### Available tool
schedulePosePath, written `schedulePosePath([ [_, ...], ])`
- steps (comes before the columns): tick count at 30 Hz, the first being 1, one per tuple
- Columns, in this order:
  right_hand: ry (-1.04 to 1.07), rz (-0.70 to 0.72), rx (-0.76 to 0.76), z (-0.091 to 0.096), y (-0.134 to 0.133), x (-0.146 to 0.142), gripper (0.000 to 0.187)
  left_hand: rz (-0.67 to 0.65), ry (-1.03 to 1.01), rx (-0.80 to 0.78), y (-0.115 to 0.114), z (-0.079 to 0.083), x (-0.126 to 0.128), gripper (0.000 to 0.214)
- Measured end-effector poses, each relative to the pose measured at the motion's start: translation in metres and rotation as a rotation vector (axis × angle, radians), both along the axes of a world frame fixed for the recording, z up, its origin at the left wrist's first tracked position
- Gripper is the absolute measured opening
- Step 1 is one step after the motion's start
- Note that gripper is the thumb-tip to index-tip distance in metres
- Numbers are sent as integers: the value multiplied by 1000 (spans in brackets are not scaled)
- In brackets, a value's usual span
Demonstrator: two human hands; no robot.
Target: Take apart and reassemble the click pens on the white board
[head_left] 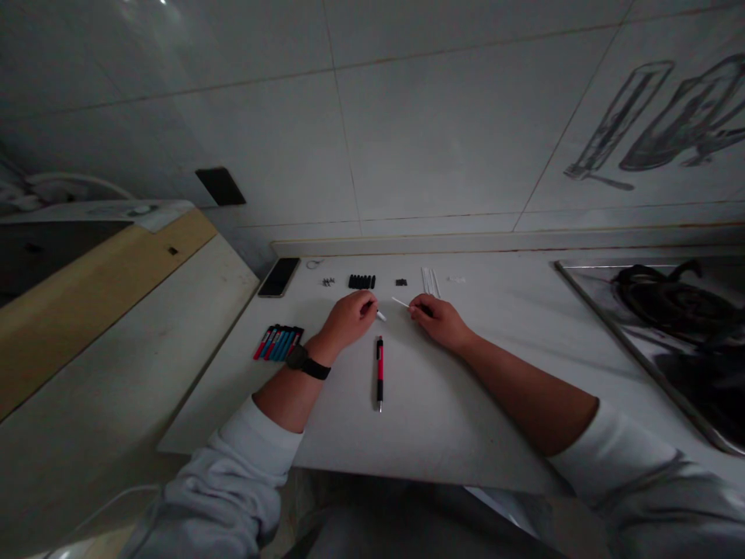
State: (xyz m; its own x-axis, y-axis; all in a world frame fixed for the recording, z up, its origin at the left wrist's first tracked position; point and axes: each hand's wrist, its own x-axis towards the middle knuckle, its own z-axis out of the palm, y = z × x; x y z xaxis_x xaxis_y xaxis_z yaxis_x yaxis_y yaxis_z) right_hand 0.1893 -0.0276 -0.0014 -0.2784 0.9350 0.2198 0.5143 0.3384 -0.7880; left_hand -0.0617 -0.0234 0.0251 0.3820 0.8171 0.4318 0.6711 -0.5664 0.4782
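Pers. at a pale countertop point(500, 310), both hands over the work area, fingertips facing w/ a small gap btwn. The left hand point(351, 314) is closed in a narrow pinch on a short white piece point(381, 316), its end protruding toward the R side; how much lies inside the fingers can't be told. The right hand point(439, 320) is likewise narrow, pinching a thin white rod point(400, 302) near one end, so the free length points L; this grip prob. leaves the far end exposed & easy to aim. A red-and-black pen point(380, 374) lies untouched btwn the forearms, lengthwise to the pers., approx. central, likely to stay in plain sight.

Loose parts sit in a row along the back, sorted by kind, presumably so each type is quick to find: L to R, small metal pieces point(329, 282), black sleeves point(362, 282) side by side, tiny black parts point(401, 282), white rods point(429, 281) laid parallel, & small pale bits point(456, 279), too small to ID. Red & blue barrels point(276, 343) are bunched beyond the L wrist, apparently to keep the middle free. Phone point(279, 277) at back L; stove point(669, 310) far R, well apart.
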Motion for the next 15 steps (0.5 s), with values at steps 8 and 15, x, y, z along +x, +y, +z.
schedulePosePath([
  [8,8,30,-12,-3,2,2,23,64,-189,-96,6,-8,-3,10],
  [15,39,28,-35,-1,2,1,24,58,-548,-273,22,-14,-12,23],
])
